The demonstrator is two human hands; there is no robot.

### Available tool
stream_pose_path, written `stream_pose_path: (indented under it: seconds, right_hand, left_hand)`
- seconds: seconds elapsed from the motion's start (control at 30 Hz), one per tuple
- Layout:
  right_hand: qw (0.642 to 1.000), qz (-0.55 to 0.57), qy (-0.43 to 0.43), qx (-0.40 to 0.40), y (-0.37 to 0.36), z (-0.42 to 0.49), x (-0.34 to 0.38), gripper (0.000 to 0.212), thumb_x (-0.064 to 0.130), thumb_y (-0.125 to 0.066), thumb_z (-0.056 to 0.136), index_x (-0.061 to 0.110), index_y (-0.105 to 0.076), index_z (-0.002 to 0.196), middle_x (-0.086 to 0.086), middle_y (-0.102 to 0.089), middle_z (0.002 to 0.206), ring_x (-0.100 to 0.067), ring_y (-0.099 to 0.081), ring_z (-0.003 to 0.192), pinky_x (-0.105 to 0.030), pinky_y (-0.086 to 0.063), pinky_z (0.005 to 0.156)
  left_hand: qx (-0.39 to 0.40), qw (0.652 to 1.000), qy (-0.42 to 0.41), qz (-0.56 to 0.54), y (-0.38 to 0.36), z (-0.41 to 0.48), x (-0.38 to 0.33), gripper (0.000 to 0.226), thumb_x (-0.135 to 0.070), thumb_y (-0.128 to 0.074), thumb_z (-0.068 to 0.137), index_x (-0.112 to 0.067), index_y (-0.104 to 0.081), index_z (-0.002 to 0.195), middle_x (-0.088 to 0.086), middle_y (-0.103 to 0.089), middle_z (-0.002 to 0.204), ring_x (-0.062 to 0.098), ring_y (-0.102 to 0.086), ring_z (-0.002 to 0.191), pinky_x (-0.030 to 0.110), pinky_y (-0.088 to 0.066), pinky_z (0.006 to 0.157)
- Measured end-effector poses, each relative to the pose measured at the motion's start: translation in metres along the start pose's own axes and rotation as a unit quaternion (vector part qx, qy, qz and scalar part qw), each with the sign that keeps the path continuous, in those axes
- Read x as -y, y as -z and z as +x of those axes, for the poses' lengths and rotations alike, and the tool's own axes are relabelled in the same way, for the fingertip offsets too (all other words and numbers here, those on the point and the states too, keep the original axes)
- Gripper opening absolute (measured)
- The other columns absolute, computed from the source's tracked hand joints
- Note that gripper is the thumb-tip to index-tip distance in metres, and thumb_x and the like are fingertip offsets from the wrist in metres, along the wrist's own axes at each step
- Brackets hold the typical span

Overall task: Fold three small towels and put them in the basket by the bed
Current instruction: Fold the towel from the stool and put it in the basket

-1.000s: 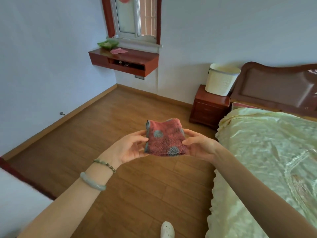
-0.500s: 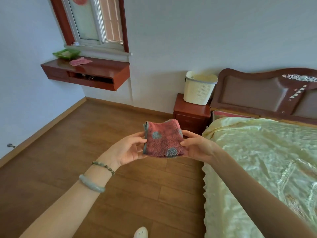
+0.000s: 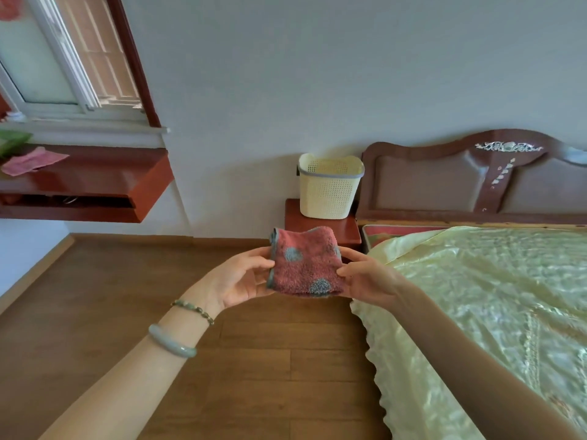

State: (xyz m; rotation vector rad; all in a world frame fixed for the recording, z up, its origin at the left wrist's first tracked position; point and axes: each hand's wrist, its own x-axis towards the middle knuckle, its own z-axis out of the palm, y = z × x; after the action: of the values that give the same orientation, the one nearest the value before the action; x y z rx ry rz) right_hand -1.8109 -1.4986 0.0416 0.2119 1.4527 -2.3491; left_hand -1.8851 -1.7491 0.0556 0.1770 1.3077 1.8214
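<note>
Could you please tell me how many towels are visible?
2: a folded towel between left hand and right hand, and a pink towel on the wall shelf. Any inside the basket would be hidden.

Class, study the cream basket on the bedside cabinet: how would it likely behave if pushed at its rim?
The basket looks like thin perforated plastic, so probably light. It is tall and tapers toward its base, so a rim push might tip it. The glossy bedside cabinet may let it slide.
</note>
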Motion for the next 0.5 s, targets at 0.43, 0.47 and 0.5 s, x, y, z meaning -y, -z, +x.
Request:
stream_pose_path:
  seconds: [0.43, 0.47, 0.5]
  right_hand:
    - [1.0, 0.009, 0.003, -0.026, 0.106, 0.156, 0.099, 0.088, 0.0, -0.081, 0.047, 0.011, -0.052, 0.129, -0.015, -0.057, 0.119, -0.033, -0.058, 0.108, -0.045, -0.051, 0.092]
    - [1.0, 0.009, 0.003, -0.02, 0.118, 0.172, 0.108, 0.087, 0.001, -0.082, 0.046, 0.011, -0.053, 0.128, -0.014, -0.059, 0.117, -0.033, -0.059, 0.107, -0.045, -0.05, 0.092]
    - [1.0, 0.01, 0.006, -0.013, 0.13, 0.187, 0.119, 0.081, 0.0, -0.08, 0.048, 0.011, -0.056, 0.124, -0.013, -0.061, 0.114, -0.032, -0.06, 0.105, -0.046, -0.049, 0.093]
  left_hand:
    - [0.022, 0.999, 0.046, -0.011, 0.054, 0.212, -0.09, 0.039, -0.004, -0.053, 0.088, -0.008, -0.056, 0.126, 0.013, -0.063, 0.104, 0.022, -0.061, 0.094, 0.034, -0.058, 0.072]
    - [0.023, 0.999, 0.044, -0.009, 0.058, 0.232, -0.098, 0.039, -0.004, -0.053, 0.088, -0.009, -0.056, 0.126, 0.014, -0.063, 0.105, 0.023, -0.061, 0.095, 0.034, -0.058, 0.073]
    - [0.025, 0.999, 0.043, -0.01, 0.061, 0.253, -0.106, 0.038, -0.004, -0.052, 0.088, -0.009, -0.057, 0.126, 0.014, -0.062, 0.106, 0.023, -0.06, 0.095, 0.035, -0.058, 0.073]
